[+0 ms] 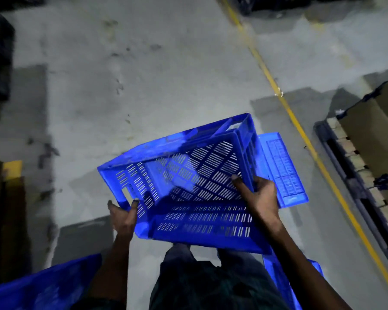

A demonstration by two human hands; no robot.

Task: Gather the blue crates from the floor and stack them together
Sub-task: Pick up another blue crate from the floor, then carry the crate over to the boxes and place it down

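Across most of the frame, grey concrete floor (pixel 125 90) with a yellow painted line (pixel 284 104) running down the right side. Centre: slotted blue plastic crate (pixel 188 186), held off the floor and tilted, open side toward the wearer, likely for carrying to a stack. Behind it at right, another blue crate (pixel 282 168); more blue plastic (pixel 43 285) at lower left corner. Right hand (pixel 259 195) clamped over the crate's right rim, fingers inside. Left hand (pixel 123 217) gripping the left end wall near the handle slot, thumb curled over the edge.
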